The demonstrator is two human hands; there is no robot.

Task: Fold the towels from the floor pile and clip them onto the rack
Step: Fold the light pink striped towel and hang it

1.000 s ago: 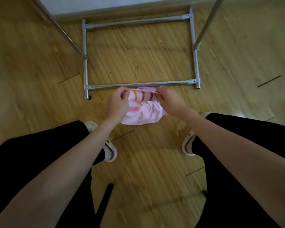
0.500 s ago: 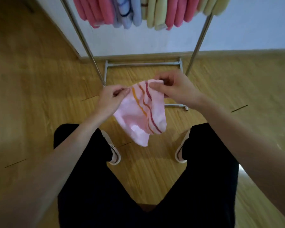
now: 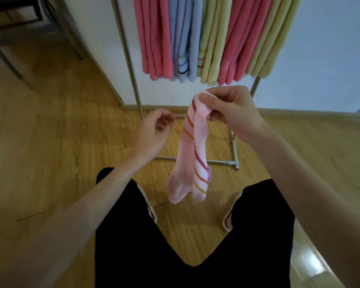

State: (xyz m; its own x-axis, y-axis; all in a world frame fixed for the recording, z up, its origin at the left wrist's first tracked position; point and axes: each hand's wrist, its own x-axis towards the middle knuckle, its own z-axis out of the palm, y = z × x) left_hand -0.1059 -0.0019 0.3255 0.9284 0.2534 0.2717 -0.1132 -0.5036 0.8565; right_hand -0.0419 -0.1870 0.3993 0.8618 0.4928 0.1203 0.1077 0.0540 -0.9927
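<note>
A pale pink towel [image 3: 192, 154] with red, orange and purple stripes hangs down in front of me, bunched into a long narrow drape. My right hand [image 3: 231, 113] pinches its top end between thumb and fingers. My left hand [image 3: 154, 132] is just left of the towel, fingers loosely curled, touching nothing. Behind stands the metal rack [image 3: 131, 65], and several folded towels [image 3: 197, 38] in pink, blue and yellow hang on it side by side. No floor pile is in view.
The rack's base frame [image 3: 234, 150] lies on the wooden floor just beyond my feet. My legs in black trousers and light slippers fill the lower middle. A white wall stands behind the rack. Dark chair legs [image 3: 6, 44] are at the far left.
The towel has risen from the floor to chest height. My left hand has let go of its corner, and the towel now hangs from my right hand alone. The view has tilted up to the rack.
</note>
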